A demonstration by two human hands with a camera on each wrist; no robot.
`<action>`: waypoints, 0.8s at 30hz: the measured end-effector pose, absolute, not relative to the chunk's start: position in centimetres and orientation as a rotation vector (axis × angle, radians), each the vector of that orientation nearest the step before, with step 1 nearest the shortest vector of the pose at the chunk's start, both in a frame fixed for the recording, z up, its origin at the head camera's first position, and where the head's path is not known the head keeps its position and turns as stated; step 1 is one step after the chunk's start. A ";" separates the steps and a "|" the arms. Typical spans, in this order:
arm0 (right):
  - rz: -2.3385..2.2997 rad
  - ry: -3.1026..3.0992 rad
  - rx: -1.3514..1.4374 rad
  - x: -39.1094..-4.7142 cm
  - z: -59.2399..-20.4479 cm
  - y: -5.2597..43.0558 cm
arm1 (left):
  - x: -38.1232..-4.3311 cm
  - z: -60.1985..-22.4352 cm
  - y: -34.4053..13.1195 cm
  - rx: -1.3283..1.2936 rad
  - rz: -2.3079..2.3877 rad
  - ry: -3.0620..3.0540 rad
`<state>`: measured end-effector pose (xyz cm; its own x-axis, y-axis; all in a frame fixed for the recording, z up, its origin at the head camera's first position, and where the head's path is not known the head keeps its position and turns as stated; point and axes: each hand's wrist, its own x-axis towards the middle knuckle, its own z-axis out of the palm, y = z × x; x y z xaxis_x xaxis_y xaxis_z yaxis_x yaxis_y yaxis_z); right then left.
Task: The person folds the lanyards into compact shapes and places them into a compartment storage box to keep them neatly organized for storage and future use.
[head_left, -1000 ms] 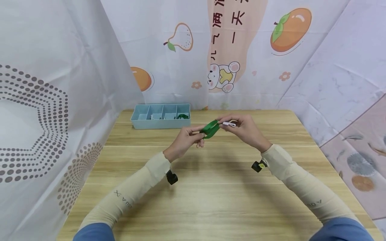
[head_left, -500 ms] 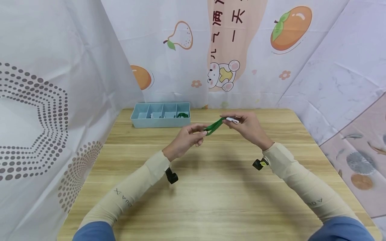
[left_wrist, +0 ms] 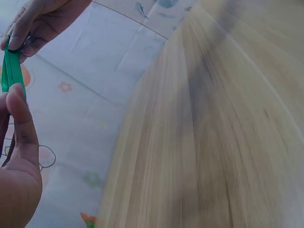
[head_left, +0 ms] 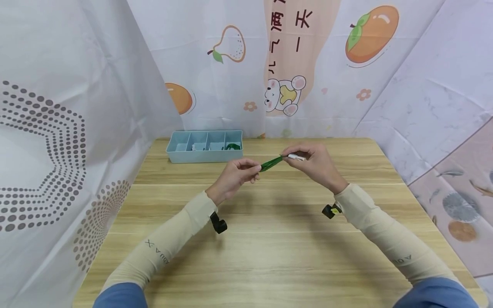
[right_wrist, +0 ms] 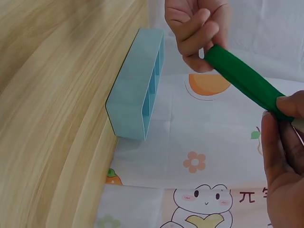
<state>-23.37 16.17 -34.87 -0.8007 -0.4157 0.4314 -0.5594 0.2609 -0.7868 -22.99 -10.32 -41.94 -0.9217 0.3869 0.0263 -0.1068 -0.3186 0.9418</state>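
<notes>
A folded green ribbon (head_left: 271, 164) is drawn out between my two hands above the table. My left hand (head_left: 236, 177) pinches its left end between thumb and fingers. The other end is pinched by my right hand (head_left: 313, 164), which also holds a small white clip (head_left: 296, 157) against the fingers. In the right wrist view the ribbon (right_wrist: 244, 78) looks flat and straight, slanting from one hand to the other. Its layers lie close together in the left wrist view, where the ribbon (left_wrist: 13, 71) runs between both sets of fingertips.
A light blue divided box (head_left: 204, 156) stands at the back left of the wooden table (head_left: 265, 248). Its rightmost compartment holds dark green material (head_left: 233, 146); small white pieces (head_left: 194, 147) lie in the middle ones. Printed cloth (head_left: 231, 98) hangs behind the table.
The green ribbon was an open loop a second ago and is now drawn narrow and flat. My right hand has shifted slightly right; the white clip stays in it.
</notes>
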 end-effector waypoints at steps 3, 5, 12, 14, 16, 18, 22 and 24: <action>1.496 -2.369 0.972 -23.4 -35.1 16.1 | -23.0 -42.1 -10.3 0.360 2.252 1.630; 1.445 -2.367 0.988 -23.3 -35.1 15.9 | -23.1 -42.3 -10.3 0.364 2.207 1.651; 1.175 -2.327 1.022 -23.4 -34.6 14.9 | -22.9 -42.5 -10.4 0.244 2.032 1.986; 1.059 -2.285 1.062 -23.5 -34.6 14.5 | -22.8 -42.5 -10.5 0.200 1.968 2.056; 0.957 -2.237 1.111 -23.6 -34.7 14.1 | -22.7 -42.4 -10.4 0.206 1.925 2.029; 0.879 -2.197 1.171 -23.5 -34.8 13.7 | -22.7 -42.1 -10.1 0.230 1.903 1.931; 0.763 -2.170 1.303 -22.6 -35.6 12.8 | -22.8 -41.6 -9.4 0.198 1.955 1.677; 0.721 -2.173 1.363 -22.0 -36.2 12.4 | -23.0 -41.4 -9.2 0.146 2.014 1.589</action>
